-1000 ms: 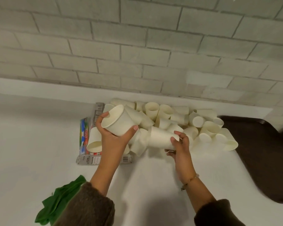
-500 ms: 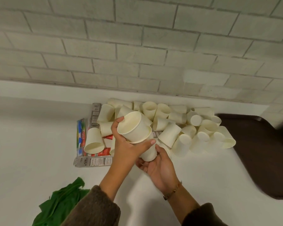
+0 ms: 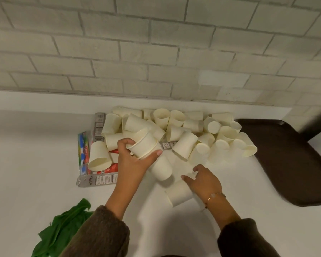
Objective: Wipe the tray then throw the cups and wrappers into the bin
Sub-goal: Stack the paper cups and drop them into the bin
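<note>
Paper cups (image 3: 176,127) lie heaped on the worktop (image 3: 35,164) just beside the tray (image 3: 289,164). The left hand (image 3: 135,164) clamps its fingers round a nested stack (image 3: 146,143). The right hand (image 3: 206,182), fingers apart, rests over a fallen cup (image 3: 178,195). The cups look light and crushable, so a gentle grip round the wall seems best.

- Coloured wrapper (image 3: 84,151), at the left edge of the pile: the word "EAGLE" in red capitals, running lengthwise along the pack.
- Near grey wrapper (image 3: 98,179), lying flat in front of the pile: large pale letters at its left end, turned sideways, of which only "GLE" can be made out. The boxed panels of fine print beside them are too small to read.
- Far grey wrapper (image 3: 99,120), by the wall: boxed label panels, unreadable.
- Red wrapper (image 3: 109,168): white lettering, too blurred to read.
- Grey strip (image 3: 168,145), showing between the cups: a small printed panel, illegible.
</note>
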`<state>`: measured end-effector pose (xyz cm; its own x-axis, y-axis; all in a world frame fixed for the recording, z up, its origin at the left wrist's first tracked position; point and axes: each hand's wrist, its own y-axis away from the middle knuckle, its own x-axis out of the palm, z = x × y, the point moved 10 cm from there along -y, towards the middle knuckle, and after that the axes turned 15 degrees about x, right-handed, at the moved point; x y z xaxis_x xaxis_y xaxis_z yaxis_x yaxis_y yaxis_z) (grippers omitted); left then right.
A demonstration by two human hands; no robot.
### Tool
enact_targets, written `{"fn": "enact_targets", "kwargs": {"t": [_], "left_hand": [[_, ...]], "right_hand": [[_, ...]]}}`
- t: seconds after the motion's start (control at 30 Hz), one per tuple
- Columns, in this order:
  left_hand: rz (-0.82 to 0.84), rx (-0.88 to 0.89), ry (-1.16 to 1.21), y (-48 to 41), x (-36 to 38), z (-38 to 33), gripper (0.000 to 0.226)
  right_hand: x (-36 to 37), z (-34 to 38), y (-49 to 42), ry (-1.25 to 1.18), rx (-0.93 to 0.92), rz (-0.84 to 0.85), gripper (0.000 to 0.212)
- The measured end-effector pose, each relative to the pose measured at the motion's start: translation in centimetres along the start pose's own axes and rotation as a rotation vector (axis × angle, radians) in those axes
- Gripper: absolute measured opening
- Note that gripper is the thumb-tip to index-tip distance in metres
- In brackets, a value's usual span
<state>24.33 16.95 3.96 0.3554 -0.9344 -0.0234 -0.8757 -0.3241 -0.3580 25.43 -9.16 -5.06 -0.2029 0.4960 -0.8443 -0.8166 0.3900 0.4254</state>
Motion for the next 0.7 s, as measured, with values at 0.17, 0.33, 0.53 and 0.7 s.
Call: {"fn": "enact_targets", "kwargs": {"t": [0.17,0.33,0.53,0.7], "left_hand": [[0.118,-0.034,-0.051,0.9,1.9,0.3,0.038],[0.332,-0.068,-0.140,1.6,5.4,1.1,0.018],[0.619,-0.090,-0.060,4.9,13.8,0.6,0.033],[0.881,-0.081,-0.001,9.7,22.6,-2.1,0.072]], "right_hand": [[0.9,-2.1,0.5,-0.090,0.062,0.216,0.038],[-3.0,-3.3,1.9,-0.380,-0.008,0.210,0.026],[-10.4,-10.0,5.3,-0.346,-0.003,-0.152,0.022],[-15.8,-18.5,8.7,-0.435,0.149,-0.452,0.024]]}}
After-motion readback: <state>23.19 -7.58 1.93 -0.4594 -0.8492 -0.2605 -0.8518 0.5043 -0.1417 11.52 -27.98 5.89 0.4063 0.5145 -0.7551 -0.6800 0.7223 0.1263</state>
